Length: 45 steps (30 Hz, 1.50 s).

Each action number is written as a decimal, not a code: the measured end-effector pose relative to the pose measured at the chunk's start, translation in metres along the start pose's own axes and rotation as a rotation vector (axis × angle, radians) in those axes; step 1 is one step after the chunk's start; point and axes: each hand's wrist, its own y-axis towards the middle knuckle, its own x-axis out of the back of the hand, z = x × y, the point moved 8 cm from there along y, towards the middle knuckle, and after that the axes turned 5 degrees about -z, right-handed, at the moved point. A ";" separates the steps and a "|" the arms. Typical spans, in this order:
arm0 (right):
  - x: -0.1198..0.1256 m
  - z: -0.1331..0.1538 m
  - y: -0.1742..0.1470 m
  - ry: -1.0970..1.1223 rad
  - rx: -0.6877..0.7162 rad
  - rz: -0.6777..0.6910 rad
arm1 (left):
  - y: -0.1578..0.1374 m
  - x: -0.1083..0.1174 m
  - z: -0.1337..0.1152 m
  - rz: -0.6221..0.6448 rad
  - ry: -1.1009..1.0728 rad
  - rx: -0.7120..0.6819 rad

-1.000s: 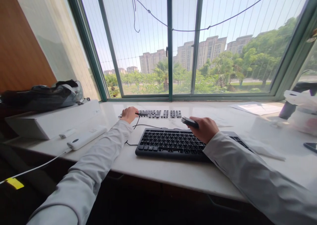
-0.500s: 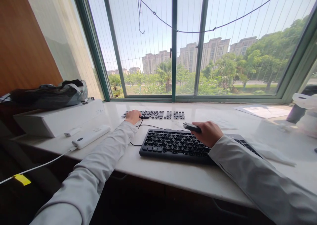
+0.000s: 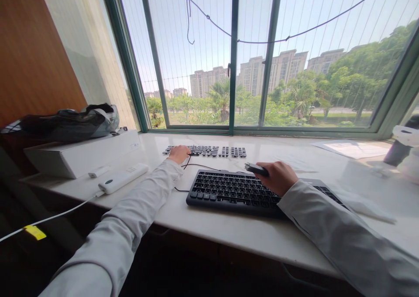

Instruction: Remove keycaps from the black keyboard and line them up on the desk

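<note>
A black keyboard (image 3: 229, 192) lies at the front of the white counter with its main keycaps off, showing the bare switches. At its lower left a few keycaps are still on. Behind it, loose keycaps (image 3: 209, 150) are laid out in rows. My left hand (image 3: 179, 154) is at the left part of these rows, fingers closed; what they pinch is hidden. Above the keyboard's right half, my right hand (image 3: 279, 177) grips a dark hand tool (image 3: 257, 169), its light metallic-looking tip pointing left.
On the left are a white power bank (image 3: 124, 178) with a cable and a white box (image 3: 85, 153) bearing a dark bag (image 3: 72, 122). Papers (image 3: 350, 148) lie at the back right, a clear plastic bag (image 3: 366, 207) right of the keyboard. A window (image 3: 232, 92) stands behind.
The long black bar that lay by my left fingers no longer shows there. My right hand still holds the tool over the keyboard. The whole view has shifted slightly.
</note>
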 end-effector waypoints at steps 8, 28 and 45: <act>0.000 -0.001 0.000 -0.004 -0.004 0.004 | -0.001 0.005 -0.003 -0.007 -0.005 -0.043; -0.005 -0.003 0.000 -0.023 0.010 0.018 | -0.001 0.005 -0.006 -0.013 0.030 -0.088; -0.006 -0.005 0.000 -0.033 0.011 0.023 | 0.001 0.009 -0.003 0.001 0.020 -0.097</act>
